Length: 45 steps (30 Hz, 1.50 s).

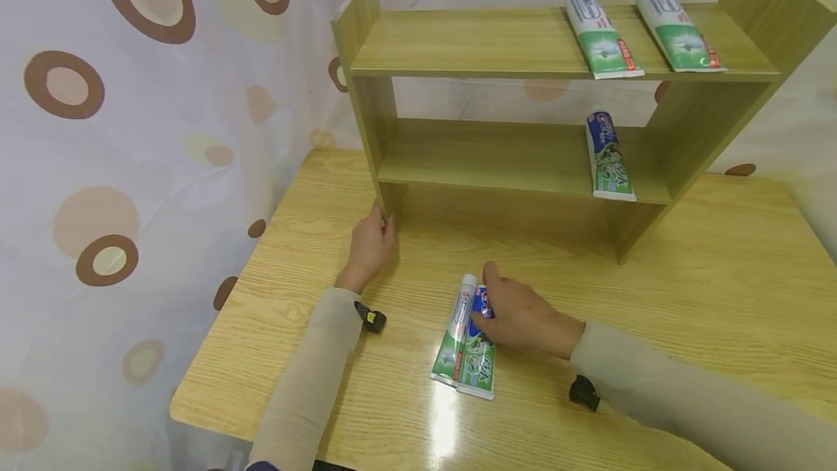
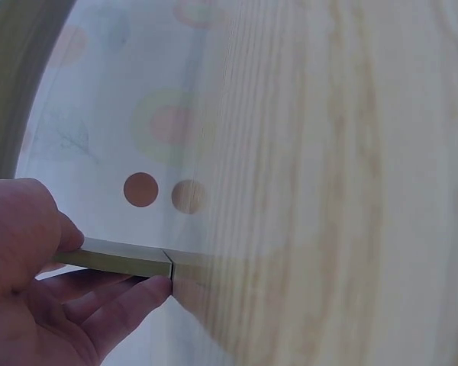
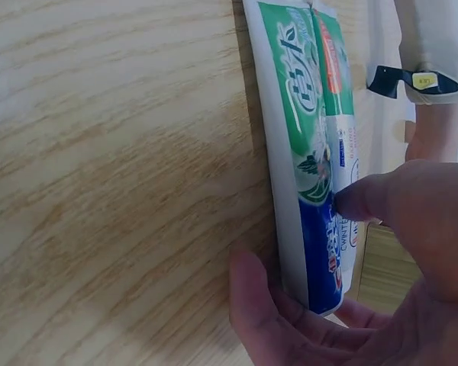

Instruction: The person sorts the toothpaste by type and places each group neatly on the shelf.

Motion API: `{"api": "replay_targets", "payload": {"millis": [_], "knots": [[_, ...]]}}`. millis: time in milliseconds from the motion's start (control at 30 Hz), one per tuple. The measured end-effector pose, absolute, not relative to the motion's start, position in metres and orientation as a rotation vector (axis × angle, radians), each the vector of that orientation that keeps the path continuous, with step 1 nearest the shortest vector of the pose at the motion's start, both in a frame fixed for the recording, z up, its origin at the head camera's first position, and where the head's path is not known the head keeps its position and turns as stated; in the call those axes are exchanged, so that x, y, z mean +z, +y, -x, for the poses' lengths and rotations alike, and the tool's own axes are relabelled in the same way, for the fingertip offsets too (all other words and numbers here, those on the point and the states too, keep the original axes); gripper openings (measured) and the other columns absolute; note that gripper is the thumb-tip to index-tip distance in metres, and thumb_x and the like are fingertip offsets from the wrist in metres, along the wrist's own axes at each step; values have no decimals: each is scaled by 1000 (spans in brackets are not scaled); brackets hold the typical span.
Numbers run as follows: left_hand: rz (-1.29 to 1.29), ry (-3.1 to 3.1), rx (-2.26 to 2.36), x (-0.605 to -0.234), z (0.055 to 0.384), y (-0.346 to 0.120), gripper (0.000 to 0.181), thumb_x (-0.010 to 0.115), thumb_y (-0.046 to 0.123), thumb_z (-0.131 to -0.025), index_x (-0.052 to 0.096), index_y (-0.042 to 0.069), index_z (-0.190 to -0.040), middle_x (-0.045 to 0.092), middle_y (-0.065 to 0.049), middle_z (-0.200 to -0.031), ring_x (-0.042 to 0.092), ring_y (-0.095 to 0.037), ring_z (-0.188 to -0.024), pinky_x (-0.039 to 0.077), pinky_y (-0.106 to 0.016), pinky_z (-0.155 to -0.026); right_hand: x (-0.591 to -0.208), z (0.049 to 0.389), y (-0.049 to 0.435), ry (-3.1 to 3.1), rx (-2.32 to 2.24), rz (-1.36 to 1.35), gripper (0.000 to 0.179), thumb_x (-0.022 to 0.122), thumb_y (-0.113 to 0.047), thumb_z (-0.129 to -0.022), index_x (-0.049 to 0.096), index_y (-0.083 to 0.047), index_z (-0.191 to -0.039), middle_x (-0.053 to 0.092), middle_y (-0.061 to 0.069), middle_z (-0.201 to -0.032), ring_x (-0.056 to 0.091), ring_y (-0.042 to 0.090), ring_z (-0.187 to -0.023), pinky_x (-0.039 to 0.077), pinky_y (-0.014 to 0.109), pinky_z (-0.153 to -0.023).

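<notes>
My left hand grips the lower end of the shelf's left side panel, thumb on one face and fingers on the other. With my right hand I hold a blue and green toothpaste tube around its capped end, thumb on one side and fingers on the other. That tube lies lengthwise against a white and green toothpaste tube on the table. In the head view my hand hides part of the blue tube's upper half.
The two-tier wooden shelf stands at the back of the table. Two white and green tubes lie on its top board at the right. One blue and green tube lies on the lower board. A patterned curtain hangs behind.
</notes>
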<state>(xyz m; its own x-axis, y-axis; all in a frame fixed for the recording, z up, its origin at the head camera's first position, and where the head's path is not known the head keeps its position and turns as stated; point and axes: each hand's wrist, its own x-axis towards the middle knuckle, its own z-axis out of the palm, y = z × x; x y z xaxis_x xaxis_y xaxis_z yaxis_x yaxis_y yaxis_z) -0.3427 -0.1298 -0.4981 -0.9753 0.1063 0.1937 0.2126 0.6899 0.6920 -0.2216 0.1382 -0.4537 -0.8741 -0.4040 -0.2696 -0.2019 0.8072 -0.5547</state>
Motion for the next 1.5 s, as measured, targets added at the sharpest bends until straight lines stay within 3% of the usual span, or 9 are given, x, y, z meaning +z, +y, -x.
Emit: {"api": "replay_targets", "payload": {"millis": [133, 300, 467, 667, 767, 967, 1267, 1500], "knots": [[260, -2766, -1170, -500, 343, -130, 41, 48, 14, -115, 48, -5, -151, 69, -35, -140, 71, -48, -129, 63, -57, -100, -454, 222, 139, 2615, -761, 463, 54, 78, -23, -101, 43, 2, -133, 67, 9, -85, 64, 15, -63, 51, 26, -52], [260, -2785, -1159, -500, 342, -129, 38, 47, 15, -116, 50, -6, -148, 70, -35, -136, 74, -48, -124, 65, -56, -94, -454, 223, 139, 2586, -786, 440, 54, 83, -20, -97, 44, 0, -129, 71, 12, -91, 68, 15, -69, 56, 27, -57], [256, -2764, -1149, -499, 342, -129, 33, 49, 13, -115, 54, -7, -140, 73, -35, -127, 76, -49, -118, 66, -57, -89, -451, 225, 140, 2561, -770, 419, 59, 86, -13, -92, 45, -2, -133, 72, 16, -101, 70, 18, -77, 61, 29, -62], [269, -2750, -1100, -497, 345, -129, 31, 51, 12, -114, 54, -6, -140, 75, -35, -122, 75, -49, -119, 64, -59, -93, -448, 224, 140, 2571, -732, 410, 65, 88, -14, -90, 46, -4, -138, 71, 17, -109, 69, 21, -84, 63, 32, -67], [275, -2751, -1098, -497, 346, -129, 34, 51, 12, -114, 53, -6, -143, 75, -34, -124, 75, -49, -120, 64, -59, -95, -450, 224, 140, 2581, -752, 402, 67, 91, -15, -88, 46, -4, -137, 70, 17, -106, 69, 21, -82, 62, 32, -66], [253, -2763, -1127, -497, 343, -129, 27, 50, 14, -114, 55, -5, -132, 74, -35, -123, 74, -50, -120, 64, -58, -96, -455, 221, 139, 2599, -784, 394, 72, 96, -15, -83, 45, -6, -134, 68, 14, -102, 66, 21, -82, 60, 31, -65], [244, -2758, -1125, -499, 343, -128, 29, 51, 12, -114, 56, -6, -137, 72, -35, -131, 71, -50, -127, 62, -60, -101, -458, 222, 143, 2595, -783, 403, 73, 95, -15, -82, 45, -5, -135, 70, 14, -103, 66, 20, -81, 60, 30, -64], [235, -2761, -1117, -499, 343, -128, 19, 52, 12, -114, 58, -3, -124, 75, -34, -122, 75, -49, -119, 64, -59, -96, -456, 224, 152, 2573, -814, 415, 68, 93, -15, -84, 47, -4, -134, 71, 14, -105, 66, 20, -82, 59, 30, -64]]}}
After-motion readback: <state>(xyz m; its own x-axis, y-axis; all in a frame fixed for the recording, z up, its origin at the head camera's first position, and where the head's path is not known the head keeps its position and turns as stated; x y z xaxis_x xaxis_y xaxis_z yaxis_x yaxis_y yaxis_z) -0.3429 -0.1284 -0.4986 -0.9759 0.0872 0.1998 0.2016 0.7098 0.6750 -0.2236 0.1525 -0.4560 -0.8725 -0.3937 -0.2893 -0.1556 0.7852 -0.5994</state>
